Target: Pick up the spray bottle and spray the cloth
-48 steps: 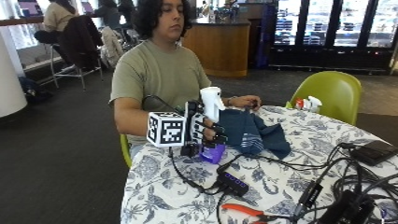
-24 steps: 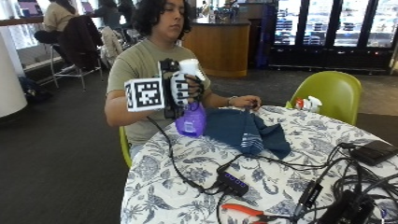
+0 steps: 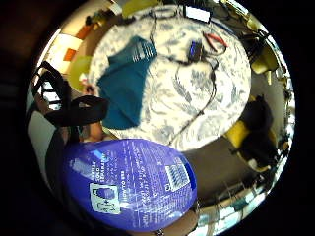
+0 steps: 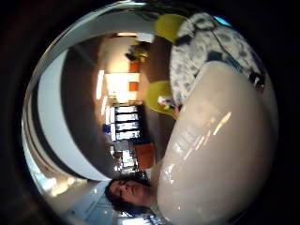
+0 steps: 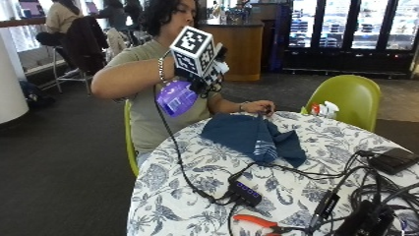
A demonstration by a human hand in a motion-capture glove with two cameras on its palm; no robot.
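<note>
Your right hand grips the purple bottle, raised at chest height above the worktop; right of it, the blue cloth lies there, your bare hand touching its far edge.

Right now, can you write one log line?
right hand: holds spray bottle raised | cloth: on table | spray: not seen

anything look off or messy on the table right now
No spill or damage shows. The cloth lies rumpled, not flat, on the table. The right hand holds the bottle tilted, high above it.
</note>
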